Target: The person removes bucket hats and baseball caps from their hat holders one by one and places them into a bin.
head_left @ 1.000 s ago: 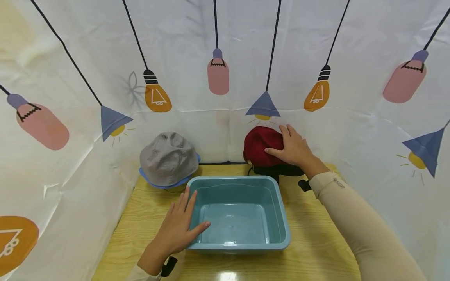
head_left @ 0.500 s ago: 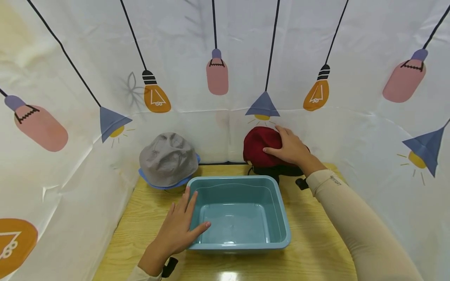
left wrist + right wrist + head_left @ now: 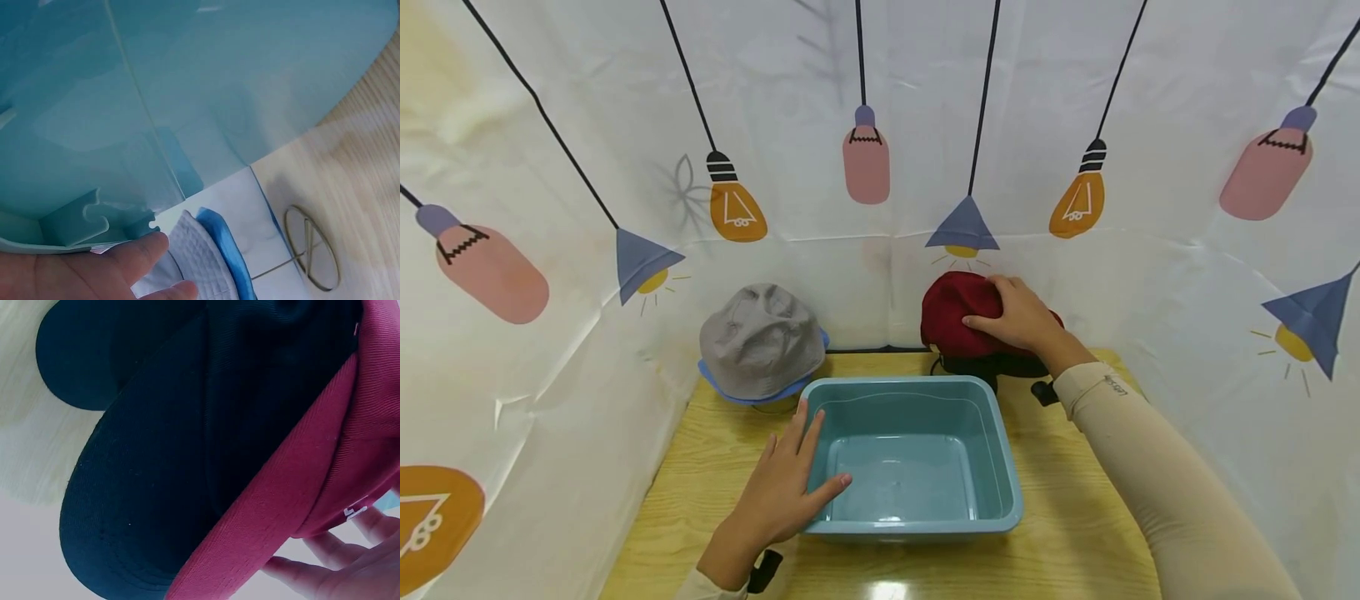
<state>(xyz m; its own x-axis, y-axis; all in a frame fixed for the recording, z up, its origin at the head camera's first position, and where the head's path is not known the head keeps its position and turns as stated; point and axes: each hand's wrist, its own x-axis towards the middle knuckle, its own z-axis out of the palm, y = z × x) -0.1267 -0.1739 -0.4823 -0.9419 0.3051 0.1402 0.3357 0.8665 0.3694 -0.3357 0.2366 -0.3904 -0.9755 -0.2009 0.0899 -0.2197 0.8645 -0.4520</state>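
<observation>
A light blue plastic basin sits on the table. My left hand rests along its left rim with straight fingers, the thumb reaching over the inside. At the back right is a red cap, with a dark cap beneath it. My right hand grips the red cap's crown, thumb in front and fingertips over the far side. In the right wrist view, the fingers meet the red cap's edge; dark brims fill much of that view.
At the back left, a grey bucket hat sits over a blue hat. A wire ring base shows near them in the left wrist view. White printed sheeting encloses the wooden table.
The right hand has shifted slightly left and down, its fingers drawing closer around the red cap's crown. The left hand and the basin have stayed in place.
</observation>
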